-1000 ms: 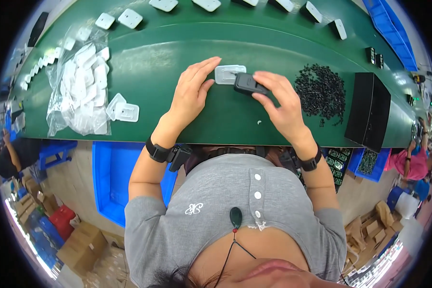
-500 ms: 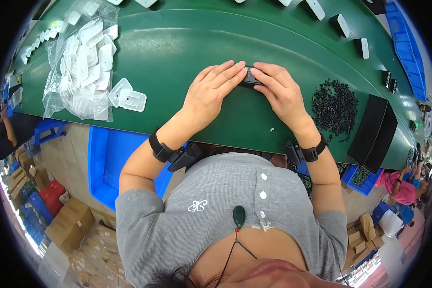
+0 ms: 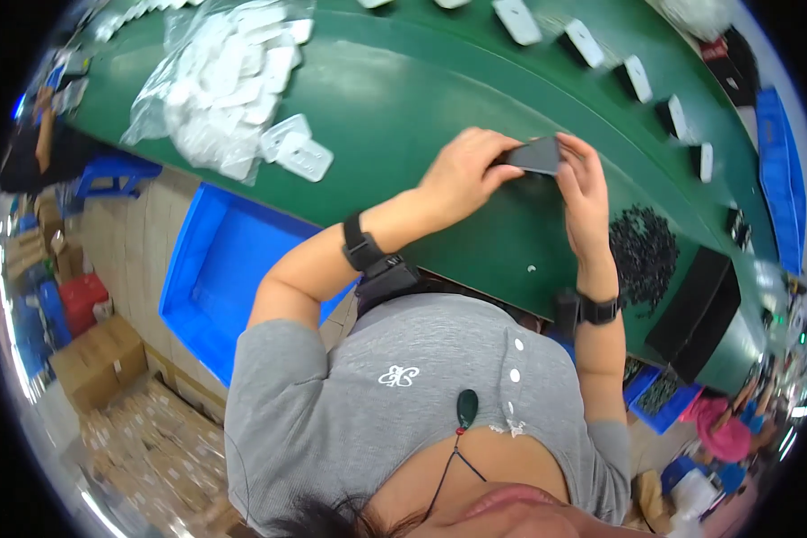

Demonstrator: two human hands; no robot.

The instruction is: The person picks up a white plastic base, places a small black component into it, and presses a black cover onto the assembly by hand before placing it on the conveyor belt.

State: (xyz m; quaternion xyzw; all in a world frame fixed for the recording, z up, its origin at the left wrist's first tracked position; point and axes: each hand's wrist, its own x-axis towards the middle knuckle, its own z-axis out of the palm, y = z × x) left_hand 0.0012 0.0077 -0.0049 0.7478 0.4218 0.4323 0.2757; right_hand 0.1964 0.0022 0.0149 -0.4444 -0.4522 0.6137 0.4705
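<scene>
A dark, flat-faced plastic case (image 3: 538,156) is held tilted above the green table (image 3: 394,108). My left hand (image 3: 471,175) is closed on its left end, thumb below and fingers behind. My right hand (image 3: 585,193) grips the opposite end between thumb and fingers. The underside of the case is hidden. To the left, two loose white plastic plates (image 3: 300,157) lie beside a clear bag of many more white plates (image 3: 233,90). A heap of small black parts (image 3: 641,251) lies to the right of my right wrist.
An open black box (image 3: 698,305) sits at the table's right edge. White-faced black cases (image 3: 635,79) stand in a curved row on the far side. A blue tray (image 3: 780,179) is at the far right; a blue bin (image 3: 188,287) is below the table's left edge.
The case has been lifted and tilted, so a broad dark face shows. Both hands have moved right in the picture. The whole view has turned, shifting the table and its contents.
</scene>
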